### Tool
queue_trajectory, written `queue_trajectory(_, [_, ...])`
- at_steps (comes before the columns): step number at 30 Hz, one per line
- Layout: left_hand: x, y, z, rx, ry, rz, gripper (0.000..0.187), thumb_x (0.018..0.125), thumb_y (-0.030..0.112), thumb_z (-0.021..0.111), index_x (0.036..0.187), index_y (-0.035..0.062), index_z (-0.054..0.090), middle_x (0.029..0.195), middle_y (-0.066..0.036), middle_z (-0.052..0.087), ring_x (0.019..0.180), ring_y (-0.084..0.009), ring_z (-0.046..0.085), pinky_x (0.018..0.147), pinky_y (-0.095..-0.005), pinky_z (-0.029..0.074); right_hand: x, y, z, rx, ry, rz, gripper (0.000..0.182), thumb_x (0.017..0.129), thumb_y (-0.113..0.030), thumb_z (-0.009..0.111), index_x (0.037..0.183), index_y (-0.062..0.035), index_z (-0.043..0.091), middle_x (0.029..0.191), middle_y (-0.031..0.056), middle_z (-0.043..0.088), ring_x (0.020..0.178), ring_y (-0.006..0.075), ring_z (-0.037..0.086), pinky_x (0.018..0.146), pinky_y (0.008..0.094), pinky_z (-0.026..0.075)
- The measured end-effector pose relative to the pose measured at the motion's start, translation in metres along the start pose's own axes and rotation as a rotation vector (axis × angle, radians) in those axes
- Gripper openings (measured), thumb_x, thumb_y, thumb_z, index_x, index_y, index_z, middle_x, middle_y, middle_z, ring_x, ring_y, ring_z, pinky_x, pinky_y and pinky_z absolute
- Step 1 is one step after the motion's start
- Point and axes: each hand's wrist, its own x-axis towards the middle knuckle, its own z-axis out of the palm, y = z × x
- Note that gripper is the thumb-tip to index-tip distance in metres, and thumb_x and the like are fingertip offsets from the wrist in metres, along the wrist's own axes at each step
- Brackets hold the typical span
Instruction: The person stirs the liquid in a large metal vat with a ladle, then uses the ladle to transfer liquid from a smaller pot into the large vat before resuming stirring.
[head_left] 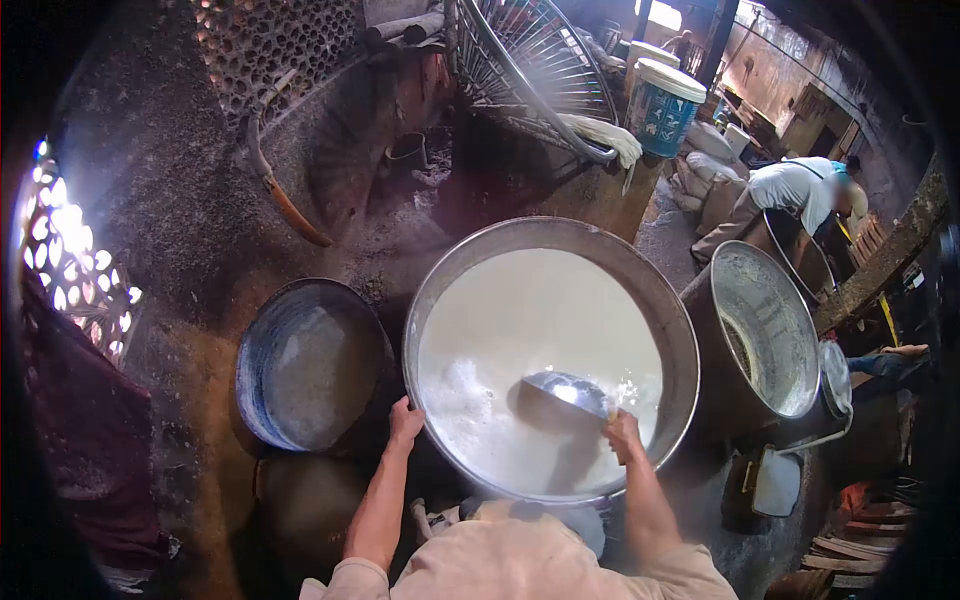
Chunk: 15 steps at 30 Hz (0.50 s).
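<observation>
In front of me stands a large round metal pot, filled with milky white liquid that has froth at the left and small bubbles at the right. My left hand grips the left side of its rim. Closed around the handle end of a shiny metal scoop, my right hand is over the liquid near the right front. The scoop's bowl points left and overlaps the liquid's surface, with a dark shadow below it.
Left of the pot is a wide basin; to the right stands a tall metal drum. A sickle-shaped tool with a wooden handle is at the upper left. Behind are a blue bucket, a spoked metal frame and a bending person.
</observation>
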Motion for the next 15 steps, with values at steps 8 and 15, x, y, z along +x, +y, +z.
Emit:
queue_trajectory(8, [0.012, -0.018, -0.005, -0.089, -0.120, -0.007, 0.026, 0.069, 0.006, 0.064, 0.095, -0.0004, 0.065, 0.086, -0.011, 0.068, 0.082, -0.0216, 0.064, 0.073, -0.0341, 0.048, -0.044, -0.019, 0.073, 0.029, -0.088, 0.066, 0.028, 0.066, -0.011, 0.057, 0.091, 0.0015, 0.059, 0.062, 0.0137, 0.062, 0.050, 0.0217, 0.060, 0.044, 0.0357, 0.050])
queue_trajectory(15, [0.024, -0.030, -0.009, -0.073, -0.202, -0.024, 0.026, 0.067, 0.006, 0.072, 0.092, 0.0007, 0.066, 0.085, -0.011, 0.069, 0.079, -0.0194, 0.065, 0.071, -0.0336, 0.049, -0.086, -0.058, 0.114, -0.017, -0.166, 0.106, 0.025, 0.067, -0.012, 0.061, 0.088, 0.0002, 0.056, 0.060, 0.0104, 0.058, 0.049, 0.0197, 0.058, 0.045, 0.0358, 0.050])
